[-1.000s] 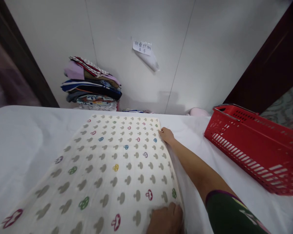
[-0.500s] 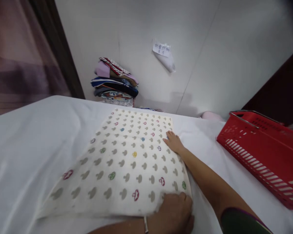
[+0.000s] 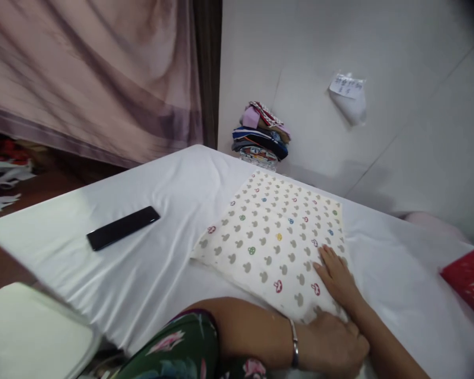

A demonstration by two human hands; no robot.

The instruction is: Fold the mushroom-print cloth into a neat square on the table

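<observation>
A cream cloth (image 3: 268,231) printed with small mushrooms lies spread on the white-covered table (image 3: 181,189). My left hand (image 3: 332,342), with a silver bracelet at the wrist, is closed on the cloth's near right corner; its fingertips are partly hidden. Just beyond it, my right hand (image 3: 335,276) rests flat on the right side of the cloth, fingers stretched out. The left forearm crosses in front of the cloth's near edge and covers part of it.
A black phone (image 3: 123,227) lies on the table's left part. Folded clothes (image 3: 260,134) are stacked by the wall behind. A red basket (image 3: 468,281) stands at the right edge. A white stool-like surface (image 3: 35,331) is at lower left, and a pink curtain (image 3: 102,79) hangs beyond.
The view has turned left, bringing the phone and curtain into sight. My right hand has slid nearer along the cloth's right side, closer to the left hand, which stays at the corner.
</observation>
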